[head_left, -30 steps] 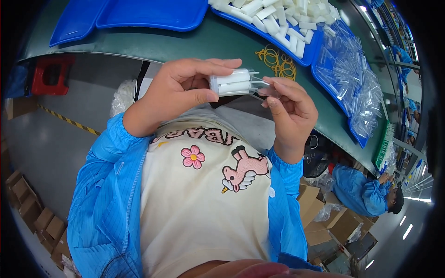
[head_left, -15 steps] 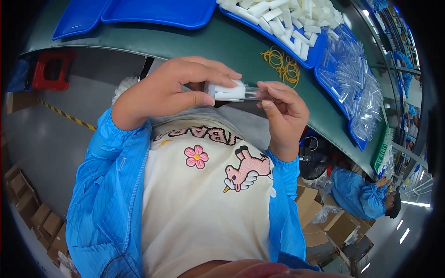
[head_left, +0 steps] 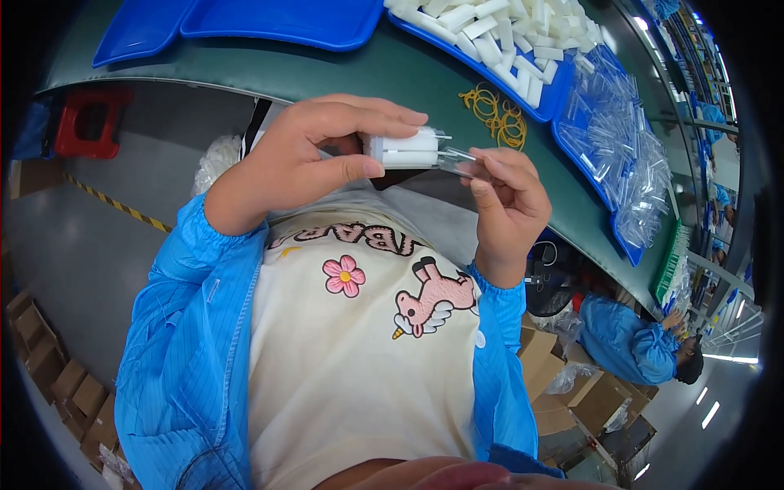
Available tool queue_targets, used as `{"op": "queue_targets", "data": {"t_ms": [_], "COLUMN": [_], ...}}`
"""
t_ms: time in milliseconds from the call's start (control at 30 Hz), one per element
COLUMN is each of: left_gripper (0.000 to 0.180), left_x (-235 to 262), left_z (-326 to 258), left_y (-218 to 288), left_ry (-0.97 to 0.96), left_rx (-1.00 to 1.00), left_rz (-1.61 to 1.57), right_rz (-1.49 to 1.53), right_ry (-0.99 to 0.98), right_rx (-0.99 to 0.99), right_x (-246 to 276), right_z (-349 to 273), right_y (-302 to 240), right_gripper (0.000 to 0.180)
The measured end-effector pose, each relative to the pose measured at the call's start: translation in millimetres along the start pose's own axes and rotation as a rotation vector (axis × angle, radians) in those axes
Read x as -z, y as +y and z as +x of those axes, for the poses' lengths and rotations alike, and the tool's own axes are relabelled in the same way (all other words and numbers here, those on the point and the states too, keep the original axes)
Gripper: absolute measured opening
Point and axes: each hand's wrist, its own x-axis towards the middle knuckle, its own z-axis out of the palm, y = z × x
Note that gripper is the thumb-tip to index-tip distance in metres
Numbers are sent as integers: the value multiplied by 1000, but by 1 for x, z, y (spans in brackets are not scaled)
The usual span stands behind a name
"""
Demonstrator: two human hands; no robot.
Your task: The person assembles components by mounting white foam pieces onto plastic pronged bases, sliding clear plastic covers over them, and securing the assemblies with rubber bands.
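Between thumb and fingers, my left hand (head_left: 322,143) grips a white cylindrical bundle (head_left: 412,149) lying on its side, with a transparent rim at its left end. Thin transparent strips run along the bundle and stick out at its right end. My right hand (head_left: 513,196) pinches transparent plastic strips (head_left: 459,160), whose tips reach the bundle's right end. Fingers hide the strips' outer ends, and I cannot make out how many there are. Both hands are above my lap at the near edge of the green table (head_left: 318,77).
White blocks fill a blue tray (head_left: 457,51); another blue tray (head_left: 590,167) holds transparent strips. Yellow rubber bands (head_left: 498,114) lie nearby. An additional blue tray (head_left: 278,24) is at the far left. A red stool (head_left: 88,122) and cardboard boxes (head_left: 82,392) stand on the floor. A co-worker (head_left: 629,339) is at right.
My right hand has shifted slightly right and down. The strips in it are now spread at an angle, and more of the white bundle shows beside my left fingers.
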Motion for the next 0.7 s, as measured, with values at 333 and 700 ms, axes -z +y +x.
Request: {"op": "queue_targets", "data": {"t_ms": [333,700], "left_gripper": [37,31], "left_x": [0,19], "left_z": [2,8], "left_y": [1,4], "left_ry": [-37,-227], "left_rx": [-21,-154], "left_rz": [68,191], "right_rz": [16,100], "right_ry": [16,-61], "right_rx": [78,75], "right_x": [-10,-10], "right_z": [-7,-11], "right_y": [9,19], "right_gripper": [28,29]}}
